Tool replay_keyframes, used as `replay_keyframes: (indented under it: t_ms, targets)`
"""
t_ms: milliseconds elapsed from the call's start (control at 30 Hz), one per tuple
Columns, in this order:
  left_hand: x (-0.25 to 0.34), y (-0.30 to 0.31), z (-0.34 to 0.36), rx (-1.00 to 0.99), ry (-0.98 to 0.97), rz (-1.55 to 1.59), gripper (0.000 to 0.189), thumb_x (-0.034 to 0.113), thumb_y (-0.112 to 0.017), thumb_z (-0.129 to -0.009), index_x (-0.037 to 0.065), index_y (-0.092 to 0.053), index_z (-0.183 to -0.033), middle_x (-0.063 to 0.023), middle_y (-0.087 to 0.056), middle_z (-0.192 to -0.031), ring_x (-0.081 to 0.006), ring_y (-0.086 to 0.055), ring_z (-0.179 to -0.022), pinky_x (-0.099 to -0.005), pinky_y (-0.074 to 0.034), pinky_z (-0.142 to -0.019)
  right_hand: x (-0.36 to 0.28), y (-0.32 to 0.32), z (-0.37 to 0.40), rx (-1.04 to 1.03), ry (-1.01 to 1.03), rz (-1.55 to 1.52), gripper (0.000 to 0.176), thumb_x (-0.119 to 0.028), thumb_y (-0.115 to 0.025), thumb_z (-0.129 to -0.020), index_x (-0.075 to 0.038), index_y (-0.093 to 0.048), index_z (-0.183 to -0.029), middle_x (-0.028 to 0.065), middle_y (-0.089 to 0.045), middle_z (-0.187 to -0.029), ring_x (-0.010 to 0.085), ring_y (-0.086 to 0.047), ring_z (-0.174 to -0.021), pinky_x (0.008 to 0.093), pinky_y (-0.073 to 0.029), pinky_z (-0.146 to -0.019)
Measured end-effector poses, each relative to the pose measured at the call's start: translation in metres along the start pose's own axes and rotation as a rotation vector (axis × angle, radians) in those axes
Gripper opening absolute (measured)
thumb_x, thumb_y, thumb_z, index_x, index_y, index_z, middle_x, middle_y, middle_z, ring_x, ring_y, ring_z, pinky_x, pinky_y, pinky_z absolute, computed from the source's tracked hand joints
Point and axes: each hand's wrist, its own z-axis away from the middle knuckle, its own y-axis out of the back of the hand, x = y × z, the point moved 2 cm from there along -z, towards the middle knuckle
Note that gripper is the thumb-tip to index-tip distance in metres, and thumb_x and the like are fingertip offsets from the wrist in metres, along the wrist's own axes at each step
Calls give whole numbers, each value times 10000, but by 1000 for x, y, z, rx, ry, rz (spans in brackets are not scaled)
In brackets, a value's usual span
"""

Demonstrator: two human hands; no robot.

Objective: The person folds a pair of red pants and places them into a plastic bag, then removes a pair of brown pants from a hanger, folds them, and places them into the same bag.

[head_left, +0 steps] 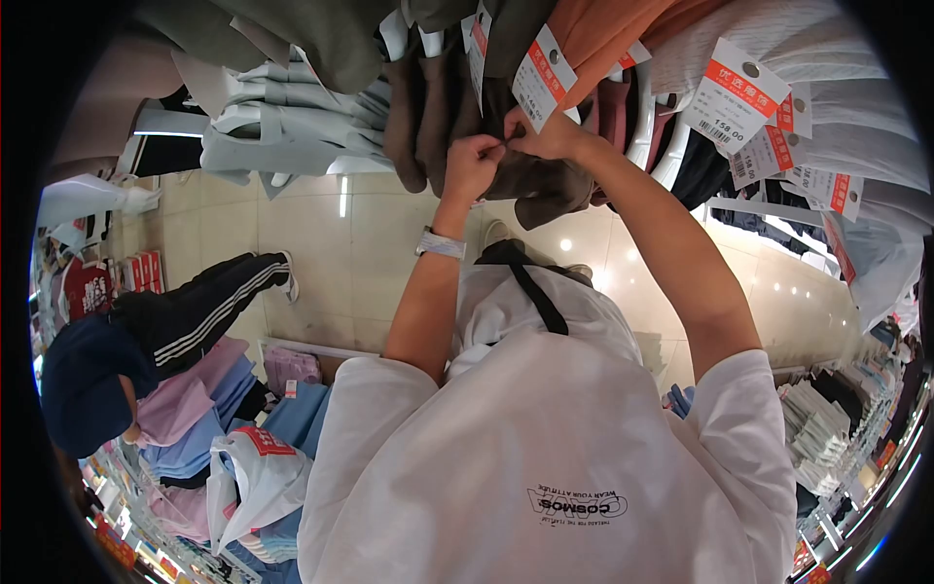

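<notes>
Brown garment: hangs in the row of clothes in front of you, gathered just below your fingers; the small part you pinch is too hidden to make out.
Weight and feel: likely light, soft and limp, so it should fold and sag easily; it doesn't look fragile or slippery.
Where to hold: a fingertip pinch on the edge suits it, with the loose cloth left to hang.
Left hand: your grip is closed, thumb and finger together on the brown cloth, a watch on the wrist.
Right hand: your grip is closed on the same spot, fingertips meeting the left's, just below a price tag.
Row beside it: grey garments to the left, an orange garment at upper right.
Floor: pale, glossy tiles reflect the lights.
Shop: a person in a dark cap is near folded clothes and a white plastic bag.
</notes>
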Motion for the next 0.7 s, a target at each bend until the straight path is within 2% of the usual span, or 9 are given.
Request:
replay_keyframes:
  t_ms: [200, 300, 400, 533, 600, 700]
  targets:
    - [24, -8, 11, 293, -52, -189, 99, 72, -666, -779, -18, -692, -814, -136, -676, -675, -169, -664, -617, -289, -484, -591, 0, -11, -3, 134, -32, -19, 161, -145, -668, -680, -41, -606, -786, 106, -581, -729, 236, -598, -726, 354, -460, -643]
    - [22, -13, 12, 356, -73, -256, 113, 70, -654, -779, -24, -692, -828, -148, -673, -670, -184, -675, -618, -295, -490, -585, -6, -21, -3, 237, -86, 163, 157, -128, -635, -660, -67, -654, -804, 167, -658, -792, 346, -643, -794, 407, -516, -718]
    - [14, -14, 11, 382, -28, -92, 121, 61, -665, -786, -36, -692, -854, -134, -684, -687, -147, -665, -631, -278, -490, -595, -3, -19, 0, 260, -94, 31, 161, -141, -646, -667, -70, -671, -811, 163, -672, -821, 346, -650, -803, 408, -518, -722]
    - [6, -11, 9, 269, -10, 98, 125, 43, -679, -800, -41, -697, -892, -86, -697, -754, -98, -635, -683, -239, -479, -631, 15, -16, -4, 194, -56, -218, 203, -161, -694, -658, -59, -691, -834, 132, -684, -806, 283, -664, -780, 363, -514, -722]
    - [5, -9, 5, 208, -1, 214, 120, 32, -685, -805, -39, -699, -900, -59, -694, -785, -79, -613, -707, -218, -467, -650, 18, -9, -5, 72, -119, -204, 232, -167, -721, -649, -50, -696, -848, 104, -685, -799, 236, -656, -771, 332, -506, -730]
    - [5, 1, -2, 34, 225, 277, 107, 47, -684, -814, -36, -695, -881, -36, -679, -788, -73, -593, -718, -206, -447, -659, 12, 2, -7, -33, -187, -206, 246, -171, -744, -649, -39, -700, -852, 74, -684, -802, 187, -638, -767, 302, -492, -745]
